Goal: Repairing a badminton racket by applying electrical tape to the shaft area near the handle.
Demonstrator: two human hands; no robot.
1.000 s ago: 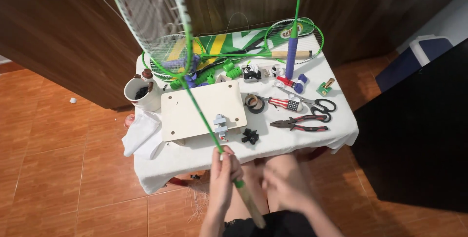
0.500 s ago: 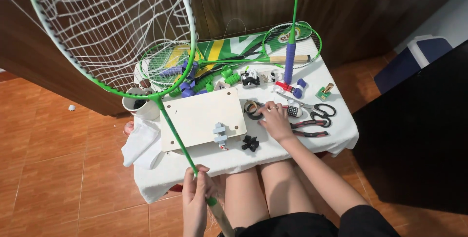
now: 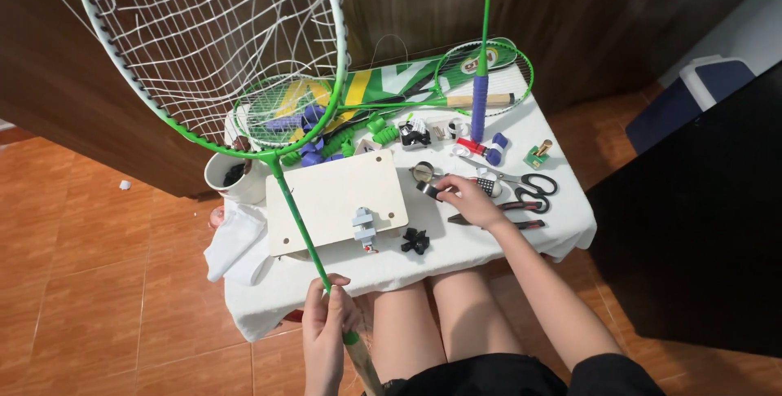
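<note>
A seated person's left hand (image 3: 326,327) grips the shaft of a green badminton racket (image 3: 216,62) just above its handle, fingers closed around it; the racket stands raised over the worktop (image 3: 497,237), its head, strung with loose and broken white strings, high at upper left; the right hand (image 3: 468,200) reaches across the white-covered worktop, fingers closed on a small roll of dark tape (image 3: 429,190); scissors (image 3: 533,184) and red-handled pliers (image 3: 505,215) lie just beside that hand; a pale wooden board (image 3: 334,196) with a small grey clamp (image 3: 363,225) sits at centre; more green rackets (image 3: 481,66) lie at the far edge.
</note>
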